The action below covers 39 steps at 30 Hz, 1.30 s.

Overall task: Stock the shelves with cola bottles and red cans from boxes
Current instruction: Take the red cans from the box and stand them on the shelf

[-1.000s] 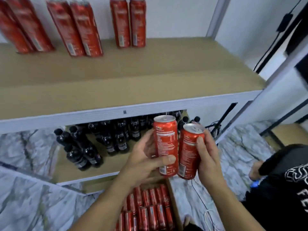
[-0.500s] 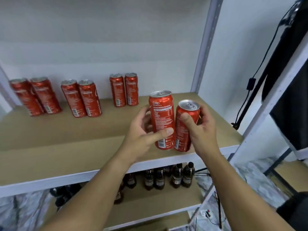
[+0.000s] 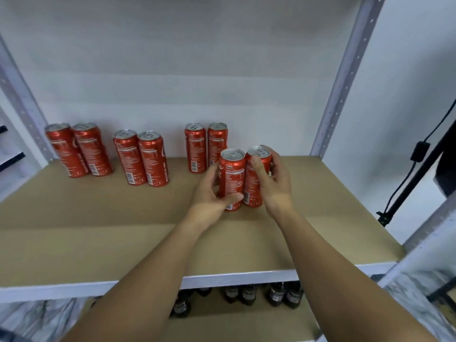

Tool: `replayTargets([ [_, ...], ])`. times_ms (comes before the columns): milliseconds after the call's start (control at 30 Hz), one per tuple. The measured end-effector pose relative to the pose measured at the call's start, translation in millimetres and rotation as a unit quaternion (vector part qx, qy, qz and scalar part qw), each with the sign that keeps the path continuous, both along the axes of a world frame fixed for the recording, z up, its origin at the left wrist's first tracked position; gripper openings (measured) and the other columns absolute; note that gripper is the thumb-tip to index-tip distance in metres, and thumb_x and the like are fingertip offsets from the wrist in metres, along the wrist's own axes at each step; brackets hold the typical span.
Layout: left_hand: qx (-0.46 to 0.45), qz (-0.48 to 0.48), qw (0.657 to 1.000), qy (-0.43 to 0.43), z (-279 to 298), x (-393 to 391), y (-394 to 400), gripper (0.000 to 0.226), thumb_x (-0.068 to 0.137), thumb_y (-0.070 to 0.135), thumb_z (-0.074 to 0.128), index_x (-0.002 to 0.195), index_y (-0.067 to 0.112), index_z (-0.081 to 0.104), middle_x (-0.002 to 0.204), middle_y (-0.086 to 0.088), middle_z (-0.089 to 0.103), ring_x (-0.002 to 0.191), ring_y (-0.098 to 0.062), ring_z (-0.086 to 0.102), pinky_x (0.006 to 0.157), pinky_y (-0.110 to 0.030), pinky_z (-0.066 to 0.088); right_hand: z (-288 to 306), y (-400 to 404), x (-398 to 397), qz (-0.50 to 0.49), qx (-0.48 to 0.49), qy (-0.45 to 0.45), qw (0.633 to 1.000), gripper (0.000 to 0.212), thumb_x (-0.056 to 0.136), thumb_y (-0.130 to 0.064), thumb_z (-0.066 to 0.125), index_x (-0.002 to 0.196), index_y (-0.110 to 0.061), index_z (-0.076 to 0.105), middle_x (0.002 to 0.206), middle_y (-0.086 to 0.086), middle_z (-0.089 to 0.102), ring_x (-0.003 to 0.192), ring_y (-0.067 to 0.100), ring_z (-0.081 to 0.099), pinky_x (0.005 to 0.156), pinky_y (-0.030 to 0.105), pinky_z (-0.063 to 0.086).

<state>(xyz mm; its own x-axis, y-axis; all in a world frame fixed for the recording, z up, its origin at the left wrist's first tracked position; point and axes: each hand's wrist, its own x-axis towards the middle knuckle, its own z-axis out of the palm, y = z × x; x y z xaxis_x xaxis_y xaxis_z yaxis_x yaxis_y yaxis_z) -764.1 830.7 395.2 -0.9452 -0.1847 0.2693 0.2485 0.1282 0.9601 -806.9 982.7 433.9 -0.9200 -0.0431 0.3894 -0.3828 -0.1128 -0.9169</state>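
My left hand (image 3: 209, 196) grips a tall red can (image 3: 232, 176), thumb across its lower front. My right hand (image 3: 274, 178) grips a second red can (image 3: 255, 183) pressed against the first. Both cans are upright over the brown shelf board (image 3: 98, 218), right of centre; I cannot tell whether their bases touch it. Three pairs of red cans stand along the back wall: a left pair (image 3: 79, 149), a middle pair (image 3: 142, 157) and a right pair (image 3: 204, 146) just behind the held cans. Cola bottles (image 3: 261, 294) show on the shelf below.
Grey perforated uprights frame the shelf at right (image 3: 340, 77) and left (image 3: 22, 102). The shelf's white front rail (image 3: 234, 280) runs under my forearms. A black cable and stand (image 3: 404, 174) hang at the right, beyond the rack.
Both hands rose with the two cans from above the floor box to the upper shelf and moved inward toward the back wall. The view tilted up from the lower shelf.
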Motion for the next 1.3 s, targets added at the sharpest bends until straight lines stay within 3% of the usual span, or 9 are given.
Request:
replayTargets([
  [133,-0.023,0.003,1.000,-0.010,0,-17,-5,0.091,0.075,0.006,0.090,0.148,0.033,0.044,0.141,0.007,0.061,0.130,-0.009,0.059,0.112,-0.044,0.049,-3,-4,-20,-0.001,0.025,-0.023,0.999,0.041,0.096,-0.035,0.067,0.131,-0.016,0.060,0.122,-0.001,0.070,0.110,0.010,0.068,0.096,0.035,0.057],
  [267,-0.036,-0.009,0.999,-0.028,0,-21,-7,0.096,0.079,0.007,0.087,0.157,0.030,0.035,0.147,0.007,0.057,0.135,-0.009,0.055,0.115,-0.045,0.046,-1,3,-19,0.017,0.027,-0.040,0.999,0.058,0.093,-0.044,0.064,0.144,-0.021,0.050,0.130,-0.006,0.064,0.112,0.000,0.065,0.089,0.021,0.055],
  [400,-0.043,-0.032,0.998,-0.030,1,-21,-7,0.090,0.085,0.003,0.081,0.158,0.026,0.033,0.147,0.007,0.056,0.135,-0.006,0.054,0.116,-0.039,0.044,-4,8,-19,0.037,0.038,-0.044,0.998,0.041,0.104,-0.030,0.052,0.141,-0.016,0.042,0.127,-0.001,0.064,0.105,-0.001,0.067,0.086,0.023,0.056],
  [633,-0.051,-0.076,0.995,-0.044,3,-27,-14,0.085,0.086,0.001,0.079,0.155,0.024,0.033,0.147,0.007,0.056,0.137,-0.007,0.052,0.119,-0.043,0.040,-1,8,-18,0.020,0.067,-0.049,0.996,0.039,0.103,-0.036,0.053,0.135,-0.019,0.040,0.120,0.007,0.065,0.101,0.010,0.069,0.090,0.036,0.059],
  [800,-0.066,-0.069,0.995,-0.039,0,-28,-14,0.092,0.078,0.030,0.085,0.154,0.034,0.033,0.149,0.009,0.055,0.139,-0.009,0.051,0.119,-0.050,0.039,-2,5,-17,-0.019,0.075,-0.055,0.995,0.045,0.096,-0.043,0.063,0.132,-0.026,0.043,0.119,0.006,0.066,0.103,0.014,0.068,0.094,0.047,0.058],
  [900,-0.088,-0.054,0.994,-0.046,0,-25,-11,0.101,0.080,0.040,0.084,0.159,0.040,0.022,0.157,0.012,0.046,0.144,-0.008,0.044,0.121,-0.050,0.036,-1,7,-12,-0.016,0.086,-0.060,0.994,0.055,0.097,-0.044,0.060,0.143,-0.025,0.036,0.125,0.003,0.064,0.107,0.010,0.066,0.097,0.043,0.057],
  [1000,-0.083,0.010,0.995,-0.056,2,-8,0,0.101,0.090,0.027,0.079,0.163,0.036,0.010,0.158,0.017,0.038,0.143,-0.001,0.036,0.123,-0.037,0.031,-7,12,8,-0.022,0.089,-0.072,0.993,0.068,0.099,-0.051,0.055,0.154,-0.030,0.021,0.144,0.005,0.052,0.124,0.014,0.058,0.102,0.033,0.051],
  [1133,-0.040,0.108,0.991,-0.067,-2,45,14,0.079,0.093,0.023,0.076,0.158,0.031,0.030,0.156,0.005,0.045,0.140,-0.010,0.046,0.117,-0.034,0.039,-26,21,65,-0.063,0.120,-0.083,0.987,0.061,0.098,-0.052,0.054,0.150,-0.029,0.032,0.130,0.001,0.057,0.106,-0.001,0.060,0.084,0.014,0.047],
  [1300,0.006,0.057,0.998,0.032,-6,155,32,0.034,0.096,0.009,0.070,0.124,0.026,0.060,0.107,0.005,0.069,0.097,-0.012,0.069,0.087,-0.022,0.054,-49,40,151,-0.055,0.102,0.003,0.993,0.032,0.096,-0.025,0.069,0.125,-0.023,0.056,0.095,-0.005,0.063,0.084,0.011,0.061,0.075,0.027,0.051],
])
